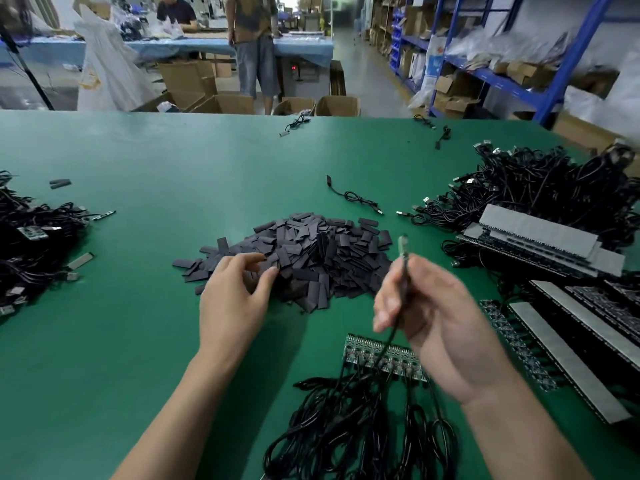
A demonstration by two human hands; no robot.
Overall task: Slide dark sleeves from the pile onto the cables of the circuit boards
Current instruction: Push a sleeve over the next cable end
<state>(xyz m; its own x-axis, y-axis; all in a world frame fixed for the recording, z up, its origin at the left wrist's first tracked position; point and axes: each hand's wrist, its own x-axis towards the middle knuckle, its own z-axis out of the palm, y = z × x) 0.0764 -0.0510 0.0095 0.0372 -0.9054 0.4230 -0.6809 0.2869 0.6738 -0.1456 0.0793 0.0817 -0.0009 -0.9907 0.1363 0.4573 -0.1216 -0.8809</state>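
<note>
- Centrally, the sleeve pile (pixel 304 258) spreads out, its sleeves lying every way.
- Circuit boards (pixel 381 358) lie just this side of the pile.
- Left hand (pixel 235 296) reaches the pile's near-left edge and is the closer one; I cannot tell whether it pinches a sleeve.
- Right hand (pixel 440 317), beside the pile, grips a cable (pixel 403 271) with its tip upright.

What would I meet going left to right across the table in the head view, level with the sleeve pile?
Tangled cable heap → pile of dark sleeves → right hand gripping a cable → stacked board strips.
</note>
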